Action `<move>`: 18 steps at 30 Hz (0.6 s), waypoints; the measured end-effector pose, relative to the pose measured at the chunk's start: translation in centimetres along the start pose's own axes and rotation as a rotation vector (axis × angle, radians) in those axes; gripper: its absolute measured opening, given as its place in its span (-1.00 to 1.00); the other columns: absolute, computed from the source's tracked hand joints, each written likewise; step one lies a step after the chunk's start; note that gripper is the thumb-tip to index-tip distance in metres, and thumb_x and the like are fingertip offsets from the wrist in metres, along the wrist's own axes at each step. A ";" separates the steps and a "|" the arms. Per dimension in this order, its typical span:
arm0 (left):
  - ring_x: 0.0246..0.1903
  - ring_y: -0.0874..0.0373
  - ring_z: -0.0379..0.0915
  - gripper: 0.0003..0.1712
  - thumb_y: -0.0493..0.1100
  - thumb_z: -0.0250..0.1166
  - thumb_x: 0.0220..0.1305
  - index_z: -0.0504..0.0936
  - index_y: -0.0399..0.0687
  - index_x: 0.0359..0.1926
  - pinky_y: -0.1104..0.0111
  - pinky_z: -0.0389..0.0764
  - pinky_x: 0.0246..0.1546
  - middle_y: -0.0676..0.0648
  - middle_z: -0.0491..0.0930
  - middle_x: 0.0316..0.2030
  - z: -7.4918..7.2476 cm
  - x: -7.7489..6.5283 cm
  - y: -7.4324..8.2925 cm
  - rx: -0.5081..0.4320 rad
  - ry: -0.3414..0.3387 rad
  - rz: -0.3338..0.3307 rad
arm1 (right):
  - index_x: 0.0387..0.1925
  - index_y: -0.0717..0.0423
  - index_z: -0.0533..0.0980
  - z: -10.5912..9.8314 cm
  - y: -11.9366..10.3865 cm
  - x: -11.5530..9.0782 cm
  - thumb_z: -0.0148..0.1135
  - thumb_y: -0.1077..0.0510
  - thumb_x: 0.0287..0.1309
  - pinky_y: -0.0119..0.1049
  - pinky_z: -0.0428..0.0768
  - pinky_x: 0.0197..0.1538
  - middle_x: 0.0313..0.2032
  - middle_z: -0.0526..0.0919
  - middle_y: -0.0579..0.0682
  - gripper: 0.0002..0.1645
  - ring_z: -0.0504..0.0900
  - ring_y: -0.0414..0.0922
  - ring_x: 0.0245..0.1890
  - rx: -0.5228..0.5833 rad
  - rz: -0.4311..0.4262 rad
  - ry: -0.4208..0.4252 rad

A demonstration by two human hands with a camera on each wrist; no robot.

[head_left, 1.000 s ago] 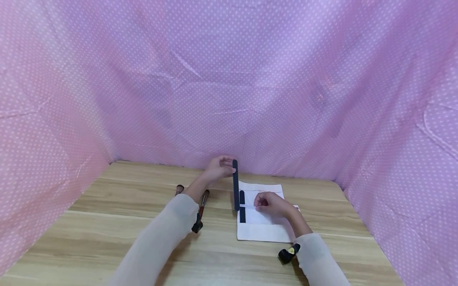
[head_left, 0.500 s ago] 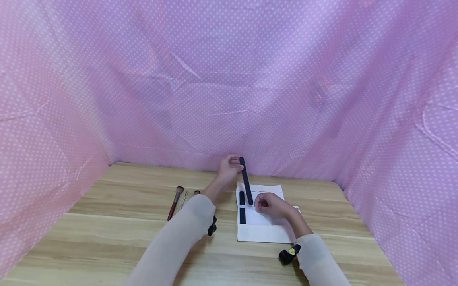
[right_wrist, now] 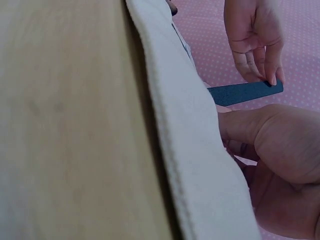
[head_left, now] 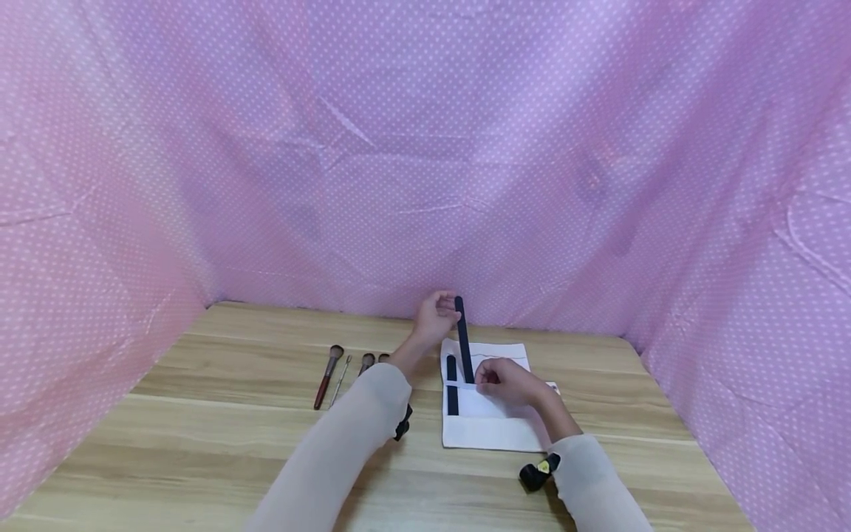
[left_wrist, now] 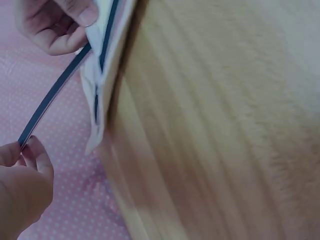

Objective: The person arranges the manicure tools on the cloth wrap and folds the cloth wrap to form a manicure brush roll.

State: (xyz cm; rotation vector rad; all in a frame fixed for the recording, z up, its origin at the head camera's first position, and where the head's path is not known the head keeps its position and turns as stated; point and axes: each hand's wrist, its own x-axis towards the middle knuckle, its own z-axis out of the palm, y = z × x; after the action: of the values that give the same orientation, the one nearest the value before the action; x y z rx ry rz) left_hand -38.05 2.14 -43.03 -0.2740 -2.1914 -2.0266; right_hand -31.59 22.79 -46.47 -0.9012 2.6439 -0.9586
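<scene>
My left hand (head_left: 433, 325) pinches the upper end of a long black nail file (head_left: 464, 340), which slants down over a white cloth pouch (head_left: 492, 434). The file's lower end meets the white band (head_left: 463, 385) across the pouch, beside my right fingertips. With curled fingers my right hand (head_left: 507, 381) pinches that band. A second black nail file (head_left: 452, 403) lies under the band along the pouch's left side. In the left wrist view the held nail file (left_wrist: 55, 95) spans between both hands. The right wrist view shows its flat, dark face (right_wrist: 247, 93).
Left of the pouch lie a red-handled makeup brush (head_left: 326, 380), a thin metal tool (head_left: 340, 378) and two more brushes (head_left: 368, 360) partly behind the left sleeve (head_left: 352, 428). A pink dotted cloth (head_left: 425, 185) hangs behind the wooden table (head_left: 199, 414).
My left hand has moved right, bringing the nail file from the pouch's left edge to beside the right fingertips, its lower end now at the band. My right hand has stayed nearly still.
</scene>
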 end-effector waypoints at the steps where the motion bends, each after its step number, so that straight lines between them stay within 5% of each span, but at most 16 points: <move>1: -0.12 -0.07 0.62 -0.45 -0.57 0.31 0.19 0.54 -0.26 0.21 0.27 0.73 -0.14 -0.23 0.60 -0.08 0.1 0.0 -0.1 -0.013 -0.007 -0.013 | -0.35 0.04 0.59 0.0 0.0 0.0 0.25 0.39 0.28 -0.41 0.52 -0.30 -0.43 0.56 -0.17 -0.81 0.50 -0.26 -0.39 0.001 0.000 0.000; 8: -0.28 0.07 0.56 -0.25 -0.64 0.21 0.20 0.40 -0.15 0.39 -0.01 0.74 -0.14 -0.21 0.52 -0.06 1.2 -0.4 -1.0 -0.118 -0.090 -0.121 | -0.35 0.03 0.59 -0.1 0.1 0.0 0.24 0.38 0.29 -0.41 0.52 -0.31 -0.44 0.54 -0.19 -0.81 0.49 -0.28 -0.40 -0.008 -0.014 0.002; 18: -0.36 0.11 0.53 -0.18 -0.62 0.17 0.23 0.35 -0.05 0.48 0.23 0.74 -0.33 -0.18 0.54 -0.14 1.9 -0.6 -1.8 -0.041 -0.123 -0.139 | -0.34 0.03 0.58 0.0 0.2 -0.1 0.23 0.36 0.33 -0.40 0.53 -0.31 -0.44 0.55 -0.19 -0.82 0.49 -0.29 -0.41 0.004 -0.028 0.002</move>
State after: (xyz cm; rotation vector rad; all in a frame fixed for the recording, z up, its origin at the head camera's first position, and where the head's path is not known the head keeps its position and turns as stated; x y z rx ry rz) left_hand -37.82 3.93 -45.07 -0.2647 -2.3029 -2.1844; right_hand -31.63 22.97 -46.57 -0.9391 2.6370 -0.9705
